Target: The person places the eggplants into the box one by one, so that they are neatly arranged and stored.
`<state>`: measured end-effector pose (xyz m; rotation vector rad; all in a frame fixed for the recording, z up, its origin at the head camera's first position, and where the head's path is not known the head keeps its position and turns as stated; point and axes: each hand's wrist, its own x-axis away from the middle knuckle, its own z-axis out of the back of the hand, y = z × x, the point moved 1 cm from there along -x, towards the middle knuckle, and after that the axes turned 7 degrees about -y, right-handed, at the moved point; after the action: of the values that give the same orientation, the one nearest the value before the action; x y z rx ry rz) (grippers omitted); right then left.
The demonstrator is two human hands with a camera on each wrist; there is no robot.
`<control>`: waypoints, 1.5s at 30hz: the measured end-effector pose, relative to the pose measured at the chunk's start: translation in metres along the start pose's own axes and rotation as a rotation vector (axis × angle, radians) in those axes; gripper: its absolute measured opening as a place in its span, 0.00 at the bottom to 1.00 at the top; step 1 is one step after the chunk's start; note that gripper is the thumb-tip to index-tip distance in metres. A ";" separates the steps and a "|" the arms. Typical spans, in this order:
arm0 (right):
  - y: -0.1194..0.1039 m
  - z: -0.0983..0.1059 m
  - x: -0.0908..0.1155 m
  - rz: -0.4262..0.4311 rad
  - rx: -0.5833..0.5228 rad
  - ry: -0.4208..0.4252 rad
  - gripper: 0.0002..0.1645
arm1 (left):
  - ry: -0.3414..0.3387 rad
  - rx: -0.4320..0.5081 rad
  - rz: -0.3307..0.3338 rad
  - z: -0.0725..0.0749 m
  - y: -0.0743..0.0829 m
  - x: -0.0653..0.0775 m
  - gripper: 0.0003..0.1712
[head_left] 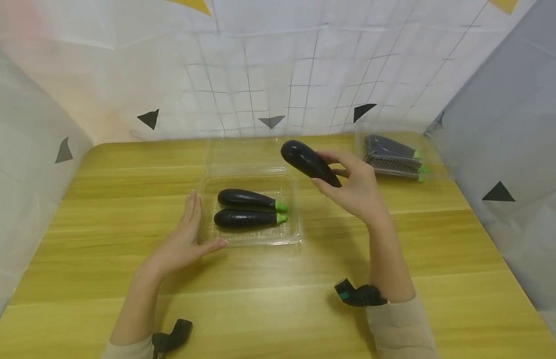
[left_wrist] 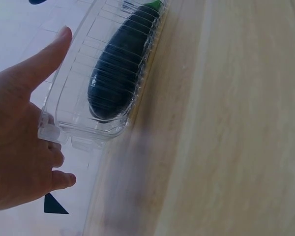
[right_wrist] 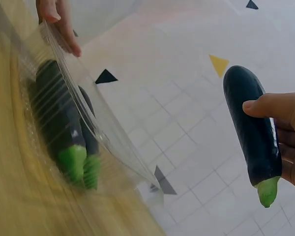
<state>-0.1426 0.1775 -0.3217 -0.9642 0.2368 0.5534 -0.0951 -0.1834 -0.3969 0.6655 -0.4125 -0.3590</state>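
My right hand (head_left: pixel 356 187) holds a dark purple eggplant (head_left: pixel 307 160) in the air, right of and above an opened clear plastic clamshell box (head_left: pixel 255 243). Thumb and fingers grip the eggplant near its stem end; its green stem (right_wrist: pixel 268 191) shows in the right wrist view. Inside the box, two eggplants (head_left: pixel 244 199) lie side by side, green stems to the right. At the box's front left corner rests my left hand (head_left: pixel 181 247), fingers straight along the left side and thumb at the front edge. The left wrist view shows this thumb (left_wrist: pixel 51 54) beside the ribbed wall.
The box's transparent lid (head_left: pixel 246 152) is folded back flat behind it. At the back right of the wooden table (head_left: pixel 269 309) stands another clear box (head_left: pixel 390 167) with several eggplants in it. White sheeting (head_left: pixel 269 65) with dark triangles walls the back and sides.
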 end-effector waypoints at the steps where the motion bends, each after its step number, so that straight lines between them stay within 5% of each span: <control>1: -0.003 -0.002 0.000 0.023 -0.010 -0.007 0.32 | 0.000 0.000 0.001 0.000 0.000 0.000 0.70; 14: -0.026 -0.026 -0.003 0.201 -0.025 -0.073 0.32 | 0.003 -0.006 0.010 0.000 0.001 0.000 0.70; 25: -0.033 -0.042 -0.005 0.260 -0.065 -0.138 0.33 | -0.001 -0.009 0.018 0.001 0.000 0.000 0.70; 45: -0.022 -0.090 -0.004 0.239 0.032 -0.344 0.30 | 0.003 0.008 0.011 0.000 -0.001 0.000 0.70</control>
<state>-0.1298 0.0917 -0.3546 -0.7990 0.0513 0.9207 -0.0954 -0.1838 -0.3979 0.6716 -0.4148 -0.3456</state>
